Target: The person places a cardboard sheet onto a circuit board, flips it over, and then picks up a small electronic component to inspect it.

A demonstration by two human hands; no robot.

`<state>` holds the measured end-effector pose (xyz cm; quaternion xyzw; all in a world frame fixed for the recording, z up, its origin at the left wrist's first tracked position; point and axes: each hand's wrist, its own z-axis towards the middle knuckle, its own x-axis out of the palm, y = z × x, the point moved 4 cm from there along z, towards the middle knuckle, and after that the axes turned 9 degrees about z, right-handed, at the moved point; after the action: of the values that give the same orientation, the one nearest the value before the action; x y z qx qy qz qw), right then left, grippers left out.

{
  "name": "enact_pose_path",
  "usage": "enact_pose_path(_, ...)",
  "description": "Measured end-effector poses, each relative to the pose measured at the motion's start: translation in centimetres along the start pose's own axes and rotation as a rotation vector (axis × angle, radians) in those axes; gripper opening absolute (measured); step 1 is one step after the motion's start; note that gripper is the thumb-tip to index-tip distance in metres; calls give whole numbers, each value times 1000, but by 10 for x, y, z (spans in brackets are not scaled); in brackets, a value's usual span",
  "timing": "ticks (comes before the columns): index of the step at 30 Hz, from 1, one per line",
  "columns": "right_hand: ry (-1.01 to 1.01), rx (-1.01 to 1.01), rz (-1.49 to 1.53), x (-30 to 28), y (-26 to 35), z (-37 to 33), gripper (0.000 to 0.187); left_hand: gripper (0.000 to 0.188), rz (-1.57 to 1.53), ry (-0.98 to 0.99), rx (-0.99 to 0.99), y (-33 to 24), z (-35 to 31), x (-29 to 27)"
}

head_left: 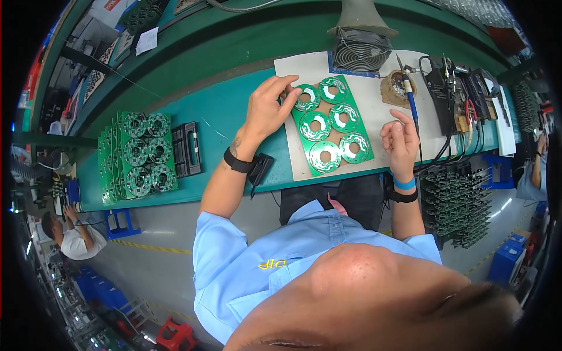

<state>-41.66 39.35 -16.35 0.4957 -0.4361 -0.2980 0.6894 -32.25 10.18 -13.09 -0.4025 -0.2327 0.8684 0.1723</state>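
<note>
A green circuit board panel [323,133] with several ring-shaped boards lies on white paper in front of me. My left hand [270,105] is at its upper left corner, thumb over the edge and fingers bent beside it, gripping that corner. Over the paper to the right of the panel, my right hand [400,143] is raised with nothing in it. Its index finger points up, and the other fingers are loosely curled. Beyond it, a blue-handled soldering iron [412,102] leans at a tin-coloured pot [399,88].
A caged fan [361,51] stands at the back under a funnel-shaped hood [364,16]. Upright circuit board panels [137,155] and a black case [187,149] are on the left. Soldering equipment with cables [448,96] crowds the right; stacked boards [456,205] stand below the bench edge.
</note>
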Motion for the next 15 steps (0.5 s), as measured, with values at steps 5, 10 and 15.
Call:
enact_pose_path(5, 31, -15, -57, -13, -25, 2, 26, 23, 55, 29, -25, 10, -3, 4)
enact_pose_path(10, 42, -8, -35, -15, -27, 1, 23, 23, 64, 36, -49, 12, -4, 6)
enact_pose_path(15, 64, -9, -79, -11, -24, 2, 23, 23, 47, 54, -89, 11, -2, 5)
